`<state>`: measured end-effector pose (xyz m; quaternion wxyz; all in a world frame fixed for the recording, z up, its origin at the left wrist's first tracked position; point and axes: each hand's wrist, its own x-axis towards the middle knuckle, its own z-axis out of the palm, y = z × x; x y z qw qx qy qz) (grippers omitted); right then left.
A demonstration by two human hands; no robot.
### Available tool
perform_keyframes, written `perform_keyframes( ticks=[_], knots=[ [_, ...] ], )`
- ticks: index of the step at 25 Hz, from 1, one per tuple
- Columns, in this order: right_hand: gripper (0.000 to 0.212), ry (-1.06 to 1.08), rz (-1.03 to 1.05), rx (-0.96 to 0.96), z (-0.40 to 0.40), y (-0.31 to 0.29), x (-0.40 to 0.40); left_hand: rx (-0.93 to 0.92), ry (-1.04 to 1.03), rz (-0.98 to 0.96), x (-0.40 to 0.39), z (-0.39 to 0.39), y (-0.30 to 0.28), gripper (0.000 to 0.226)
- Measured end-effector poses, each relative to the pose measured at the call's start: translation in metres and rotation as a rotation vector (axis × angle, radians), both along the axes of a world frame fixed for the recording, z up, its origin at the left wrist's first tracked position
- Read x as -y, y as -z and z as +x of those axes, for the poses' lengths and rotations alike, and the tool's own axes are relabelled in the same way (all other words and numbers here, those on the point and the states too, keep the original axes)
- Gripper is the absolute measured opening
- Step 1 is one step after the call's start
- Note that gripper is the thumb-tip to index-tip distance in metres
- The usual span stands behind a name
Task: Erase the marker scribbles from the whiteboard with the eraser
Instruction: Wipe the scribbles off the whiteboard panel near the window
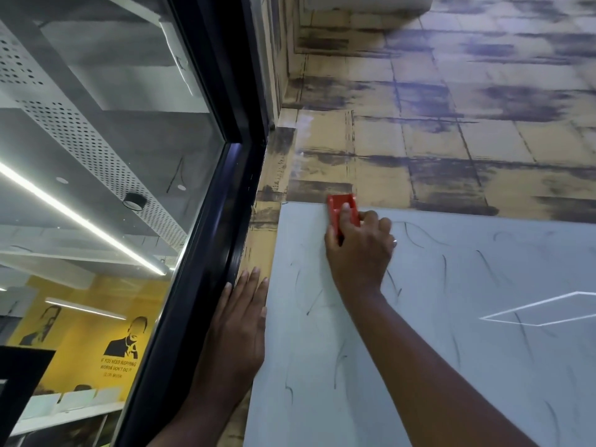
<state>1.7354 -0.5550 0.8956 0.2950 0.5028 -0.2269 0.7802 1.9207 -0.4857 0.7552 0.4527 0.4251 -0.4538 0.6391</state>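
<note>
left hand point(240, 321) flat, fingers straight, pressed along the left edge of the whiteboard point(451, 350) beside a black window frame point(206, 253). right hand point(358, 250) curled round the red eraser point(342, 208) at the board's top left corner (thin dark marker scribbles point(338, 366) scattered below). stained yellow wall point(419, 124) beyond.

Red eraser point(342, 209); pale grey whiteboard point(467, 317) with thin dark scribbles point(416, 238); tan wall point(435, 140) with dark smudged blocks; black window frame point(206, 221); far left, yellow wall point(90, 337).
</note>
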Motion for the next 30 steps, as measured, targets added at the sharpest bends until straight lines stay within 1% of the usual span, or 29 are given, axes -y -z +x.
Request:
perform_keyframes(
  ticks=[4, 6, 7, 9, 12, 14, 16, 17, 19, 21, 24, 28, 30],
  knots=[
    [0.051, -0.022, -0.259, -0.318, 0.031, 0.040, -0.013, -0.014, 0.000, 0.003, 0.001, 0.000, 0.000, 0.051],
    [0.052, 0.012, -0.330, -0.398, 0.029, 0.052, -0.011, -0.020, 0.004, 0.008, -0.001, 0.001, 0.000, 0.051],
    [0.051, 0.048, -0.344, -0.409, 0.022, 0.051, -0.007, -0.020, 0.004, 0.010, -0.002, 0.002, 0.000, 0.052],
    [0.049, 0.111, -0.327, -0.346, 0.001, 0.042, 0.004, -0.015, 0.004, 0.015, -0.001, 0.002, -0.001, 0.052],
    [0.050, 0.158, -0.182, -0.197, -0.036, 0.022, 0.019, -0.008, 0.006, 0.013, -0.001, 0.003, -0.001, 0.052],
    [0.051, 0.200, -0.081, -0.127, -0.044, 0.021, 0.023, -0.005, 0.002, 0.006, -0.001, 0.002, -0.001, 0.051],
    [0.050, 0.148, -0.035, -0.081, -0.038, 0.029, 0.018, -0.002, 0.004, 0.003, -0.002, 0.001, 0.000, 0.051],
    [0.049, 0.114, -0.046, -0.076, -0.032, 0.035, 0.014, -0.004, 0.006, 0.002, -0.002, 0.001, 0.000, 0.051],
    [0.047, 0.087, -0.142, -0.130, -0.018, 0.054, 0.007, -0.011, 0.015, 0.008, -0.003, 0.001, 0.001, 0.051],
    [0.048, 0.079, -0.248, -0.267, -0.007, 0.081, 0.002, -0.019, 0.032, 0.020, -0.003, 0.001, 0.001, 0.051],
    [0.049, 0.063, -0.330, -0.433, -0.006, 0.112, 0.002, -0.036, 0.053, 0.033, -0.004, 0.001, 0.004, 0.052],
    [0.045, 0.106, -0.410, -0.519, -0.023, 0.115, 0.011, -0.032, 0.031, 0.043, -0.005, 0.001, 0.007, 0.052],
    [0.041, 0.126, -0.434, -0.481, -0.034, 0.103, 0.019, -0.026, 0.031, 0.040, -0.006, -0.001, 0.008, 0.052]
  ],
)
